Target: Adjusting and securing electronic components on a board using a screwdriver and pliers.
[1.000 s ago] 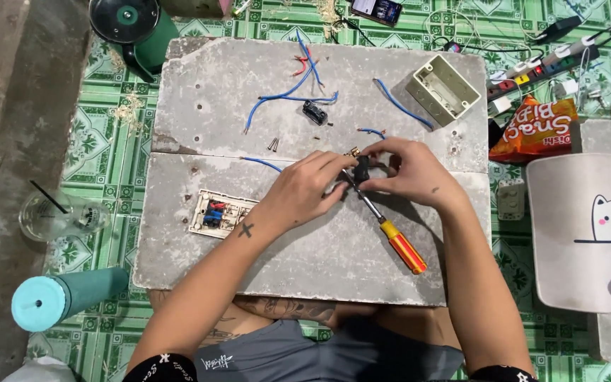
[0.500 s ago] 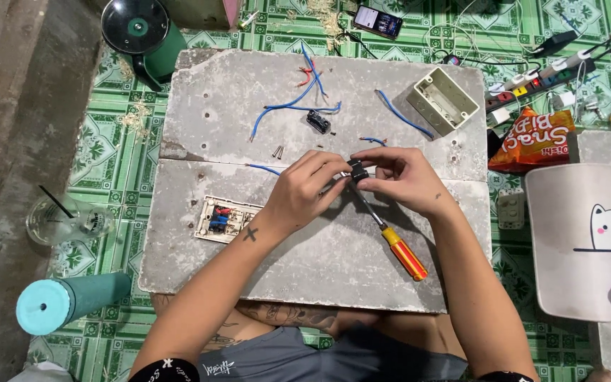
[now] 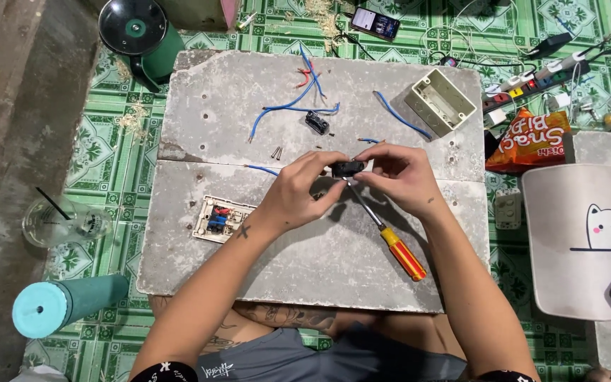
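Small black switch part (image 3: 348,168) pinched between both hands — left hand (image 3: 298,194) at 8 o'clock, right hand (image 3: 401,173) at 3 o'clock; long axis ran 9-to-3, fingers clamped on each end.

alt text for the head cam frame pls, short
Seen from above, a person's left hand and right hand together hold a small black part over a grey concrete slab. An orange-handled screwdriver lies beneath the hands; blue wires, a cream junction box and a wired switch plate lie around it.
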